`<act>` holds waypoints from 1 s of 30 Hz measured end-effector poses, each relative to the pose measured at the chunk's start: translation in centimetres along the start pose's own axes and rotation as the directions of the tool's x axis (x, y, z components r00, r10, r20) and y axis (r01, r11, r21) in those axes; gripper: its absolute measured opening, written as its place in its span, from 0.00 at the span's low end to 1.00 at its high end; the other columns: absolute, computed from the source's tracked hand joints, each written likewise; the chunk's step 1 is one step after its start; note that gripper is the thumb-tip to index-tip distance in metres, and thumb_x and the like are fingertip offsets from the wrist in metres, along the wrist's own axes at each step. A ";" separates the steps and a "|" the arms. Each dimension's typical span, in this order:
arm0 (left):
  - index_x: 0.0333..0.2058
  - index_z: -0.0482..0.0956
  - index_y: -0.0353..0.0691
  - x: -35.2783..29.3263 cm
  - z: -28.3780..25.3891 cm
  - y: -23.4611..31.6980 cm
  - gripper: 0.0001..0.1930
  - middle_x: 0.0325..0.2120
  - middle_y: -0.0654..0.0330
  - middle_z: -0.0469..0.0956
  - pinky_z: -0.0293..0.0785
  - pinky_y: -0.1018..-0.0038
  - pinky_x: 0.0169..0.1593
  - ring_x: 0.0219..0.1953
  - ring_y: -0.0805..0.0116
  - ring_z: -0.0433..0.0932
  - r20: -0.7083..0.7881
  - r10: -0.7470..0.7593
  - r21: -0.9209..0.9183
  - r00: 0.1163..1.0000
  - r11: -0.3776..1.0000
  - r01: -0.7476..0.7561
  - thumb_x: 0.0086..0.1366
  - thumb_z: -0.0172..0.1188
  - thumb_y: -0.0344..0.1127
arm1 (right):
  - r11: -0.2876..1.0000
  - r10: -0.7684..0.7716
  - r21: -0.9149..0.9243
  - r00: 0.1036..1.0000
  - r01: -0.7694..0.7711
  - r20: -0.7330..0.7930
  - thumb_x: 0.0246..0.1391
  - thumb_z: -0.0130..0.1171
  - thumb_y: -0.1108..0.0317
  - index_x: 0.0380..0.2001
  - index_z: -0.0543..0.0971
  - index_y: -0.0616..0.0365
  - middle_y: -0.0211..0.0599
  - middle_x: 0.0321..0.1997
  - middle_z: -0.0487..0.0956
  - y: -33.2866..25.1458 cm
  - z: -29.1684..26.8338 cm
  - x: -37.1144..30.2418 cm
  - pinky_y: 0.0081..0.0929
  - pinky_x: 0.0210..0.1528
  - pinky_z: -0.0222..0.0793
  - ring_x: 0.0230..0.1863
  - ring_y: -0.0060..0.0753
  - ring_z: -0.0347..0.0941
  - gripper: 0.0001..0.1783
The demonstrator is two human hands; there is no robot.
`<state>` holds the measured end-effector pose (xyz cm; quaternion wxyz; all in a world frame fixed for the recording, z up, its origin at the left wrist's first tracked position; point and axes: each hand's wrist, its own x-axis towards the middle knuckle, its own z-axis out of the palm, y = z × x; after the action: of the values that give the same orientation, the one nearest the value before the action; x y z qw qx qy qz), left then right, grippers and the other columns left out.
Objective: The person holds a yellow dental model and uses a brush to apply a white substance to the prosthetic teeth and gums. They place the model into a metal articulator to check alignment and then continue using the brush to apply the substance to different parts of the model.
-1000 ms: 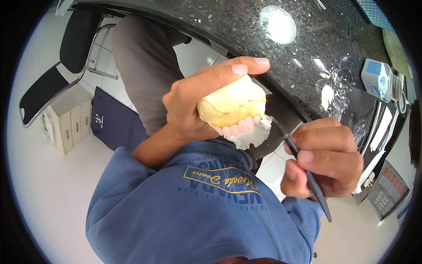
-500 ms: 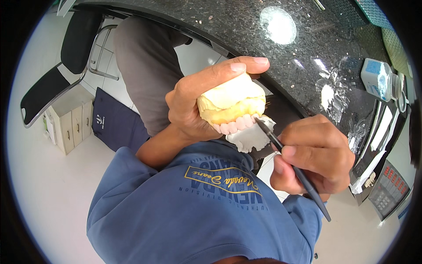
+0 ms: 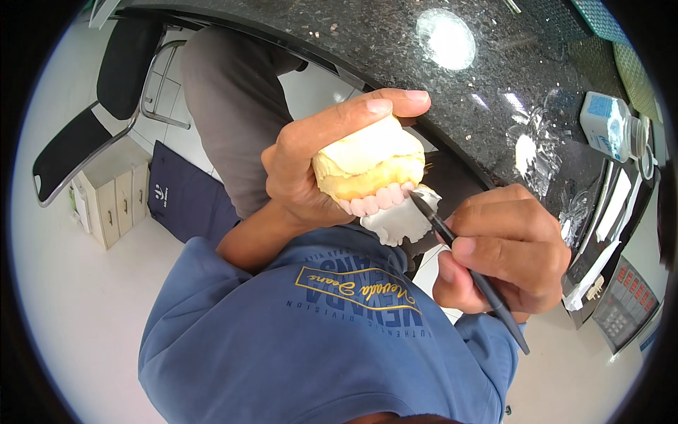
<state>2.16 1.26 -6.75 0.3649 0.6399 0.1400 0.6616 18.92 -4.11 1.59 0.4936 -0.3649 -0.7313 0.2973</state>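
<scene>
While the left hand's point(image 3: 300, 166) fingers wrap the yellow dental model point(image 3: 371, 164) from the left, the right hand point(image 3: 512, 247), in the head view, pinches a black tool point(image 3: 487, 287) slanting far-left, its tip at the pink teeth's point(image 3: 378, 202) right end, contact unclear; the surface's point(image 3: 381, 53) edge runs beyond.

The black speckled countertop point(image 3: 381, 53) across the far right carries small pale crumbs point(image 3: 335, 27) at its left, spilled white powder point(image 3: 525, 154) and, farther right, a blue-and-white jar point(image 3: 607, 126); the pale tiled floor point(image 3: 85, 297) at left supports a black chair point(image 3: 65, 152) and a drawer cabinet point(image 3: 116, 201).
</scene>
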 end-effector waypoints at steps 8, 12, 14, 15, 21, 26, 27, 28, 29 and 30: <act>0.48 0.65 0.24 -0.2 0.1 0.1 0.29 0.40 0.30 0.75 0.80 0.75 0.36 0.36 0.60 0.82 -0.011 -0.010 0.006 1.000 1.000 0.010 0.52 0.70 0.29 | 1.000 0.003 0.017 1.000 -0.003 0.003 0.34 0.64 0.81 0.29 0.73 0.61 0.43 0.26 0.76 0.0 0.0 0.1 0.24 0.22 0.67 0.22 0.33 0.73 0.14; 0.48 0.65 0.25 -0.1 -0.2 -0.1 0.29 0.40 0.31 0.76 0.80 0.75 0.36 0.36 0.60 0.82 0.006 -0.008 0.006 1.000 1.000 0.008 0.52 0.70 0.29 | 1.000 -0.011 0.013 1.000 0.012 -0.009 0.33 0.64 0.82 0.29 0.73 0.62 0.44 0.26 0.76 0.1 0.1 0.0 0.24 0.22 0.67 0.21 0.33 0.72 0.15; 0.48 0.66 0.25 0.0 -0.3 0.0 0.29 0.41 0.31 0.76 0.80 0.75 0.36 0.36 0.60 0.82 0.020 -0.012 0.004 1.000 1.000 0.012 0.52 0.70 0.30 | 1.000 -0.015 0.018 1.000 0.015 -0.004 0.33 0.63 0.82 0.29 0.73 0.62 0.44 0.26 0.76 0.0 0.0 0.1 0.24 0.22 0.67 0.21 0.33 0.72 0.15; 0.48 0.66 0.25 0.0 -0.3 0.1 0.29 0.41 0.31 0.76 0.80 0.75 0.36 0.36 0.60 0.82 0.023 -0.014 0.007 1.000 1.000 0.014 0.52 0.70 0.30 | 1.000 -0.014 0.022 1.000 0.014 0.000 0.33 0.63 0.82 0.29 0.73 0.62 0.44 0.26 0.76 0.0 0.0 0.1 0.25 0.23 0.67 0.21 0.33 0.72 0.15; 0.48 0.66 0.25 0.1 -0.2 0.1 0.29 0.40 0.32 0.76 0.80 0.75 0.36 0.35 0.59 0.82 0.018 -0.027 0.048 0.999 0.998 0.026 0.52 0.70 0.29 | 1.000 -0.007 0.013 1.000 0.007 0.011 0.33 0.63 0.81 0.30 0.73 0.62 0.44 0.27 0.76 0.0 -0.2 0.1 0.24 0.23 0.67 0.21 0.33 0.72 0.15; 0.49 0.63 0.26 0.3 -0.3 0.4 0.27 0.39 0.29 0.76 0.79 0.76 0.34 0.33 0.62 0.81 0.065 -0.027 0.133 0.998 0.991 0.018 0.59 0.64 0.36 | 1.000 0.007 0.018 1.000 -0.007 0.010 0.32 0.64 0.81 0.30 0.73 0.61 0.44 0.27 0.76 0.0 -0.1 0.1 0.24 0.23 0.67 0.21 0.33 0.72 0.16; 0.50 0.62 0.26 0.3 -0.3 0.4 0.26 0.38 0.28 0.75 0.79 0.77 0.34 0.32 0.63 0.81 0.079 -0.039 0.174 0.996 0.984 0.025 0.62 0.60 0.40 | 1.000 0.008 0.015 1.000 -0.008 0.013 0.32 0.64 0.81 0.30 0.73 0.61 0.44 0.27 0.76 0.0 -0.1 0.1 0.24 0.23 0.67 0.21 0.33 0.72 0.16; 0.51 0.61 0.26 0.3 -0.4 0.4 0.27 0.38 0.27 0.75 0.79 0.78 0.33 0.31 0.64 0.81 0.093 -0.052 0.215 0.994 0.976 0.031 0.65 0.57 0.43 | 1.000 0.009 0.012 1.000 -0.009 0.016 0.32 0.64 0.81 0.30 0.73 0.61 0.44 0.27 0.76 0.0 -0.1 0.1 0.24 0.23 0.67 0.21 0.33 0.72 0.16; 0.49 0.63 0.26 0.3 -0.4 0.3 0.27 0.38 0.30 0.76 0.79 0.76 0.34 0.33 0.62 0.81 0.070 -0.042 0.136 0.997 0.990 0.032 0.59 0.64 0.36 | 1.000 0.009 0.017 1.000 -0.009 0.010 0.33 0.64 0.81 0.30 0.73 0.61 0.44 0.26 0.76 0.1 -0.1 0.1 0.24 0.23 0.67 0.21 0.33 0.72 0.16; 0.49 0.65 0.25 0.3 -0.4 0.3 0.27 0.39 0.31 0.76 0.79 0.76 0.34 0.34 0.61 0.82 0.059 -0.037 0.095 0.998 0.995 0.032 0.55 0.67 0.32 | 1.000 0.009 0.019 1.000 -0.009 0.006 0.33 0.64 0.81 0.30 0.73 0.61 0.43 0.26 0.76 0.1 -0.1 0.1 0.24 0.23 0.67 0.22 0.33 0.72 0.16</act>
<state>1.69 1.35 -6.35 0.3499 0.6736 0.1710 0.6282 19.02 -4.00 1.61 0.4935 -0.3627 -0.7283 0.3074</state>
